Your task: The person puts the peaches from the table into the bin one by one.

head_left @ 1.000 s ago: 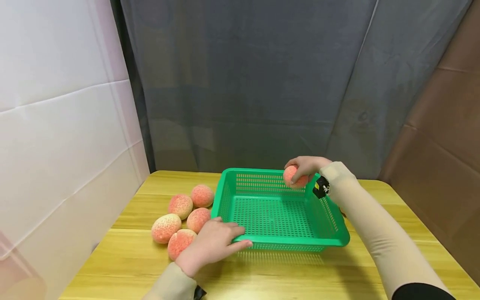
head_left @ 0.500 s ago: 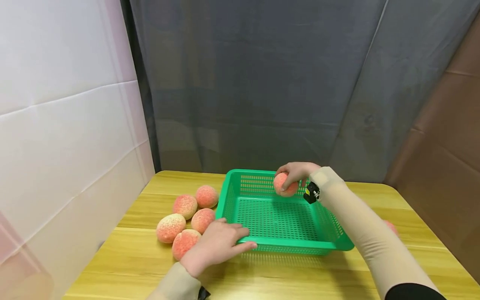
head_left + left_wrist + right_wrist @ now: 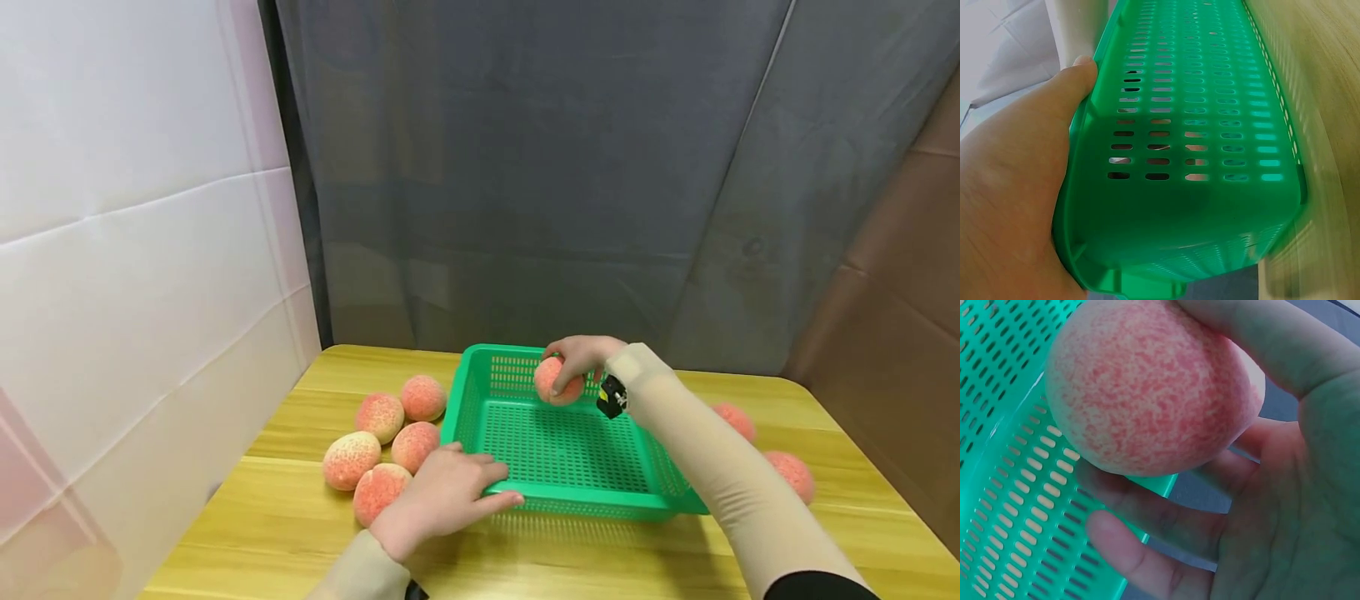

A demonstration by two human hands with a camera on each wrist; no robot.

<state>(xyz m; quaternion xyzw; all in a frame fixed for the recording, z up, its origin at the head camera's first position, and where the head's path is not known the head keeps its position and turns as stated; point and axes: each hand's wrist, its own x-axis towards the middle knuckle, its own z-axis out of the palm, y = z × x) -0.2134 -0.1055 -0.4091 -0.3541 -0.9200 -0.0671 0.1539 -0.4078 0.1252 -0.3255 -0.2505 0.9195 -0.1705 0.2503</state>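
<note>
A green slotted plastic basket (image 3: 592, 500) stands on the table. My left hand (image 3: 450, 492) holds its front left corner, and in the left wrist view the thumb (image 3: 1079, 78) lies along the rim. Over the back part of the basket, my right hand (image 3: 587, 357) grips a pink speckled peach (image 3: 555, 385) from above, below the level of the back rim in the head view. Seen from the right wrist, the peach (image 3: 1154, 387) sits between the thumb and fingers, with the basket wall (image 3: 1035, 494) behind it. No other peach shows inside the basket.
Several peaches (image 3: 352, 460) lie in a cluster left of the basket, close to my left hand. Two more peaches (image 3: 790, 475) rest on the table (image 3: 847, 517) to the right, partly behind my right sleeve (image 3: 727, 467). A grey curtain (image 3: 510, 192) hangs behind.
My right hand has moved left and down with the peach, from the basket's back right corner to over its inside. Peaches on the right have come into view. The left hand keeps its hold.
</note>
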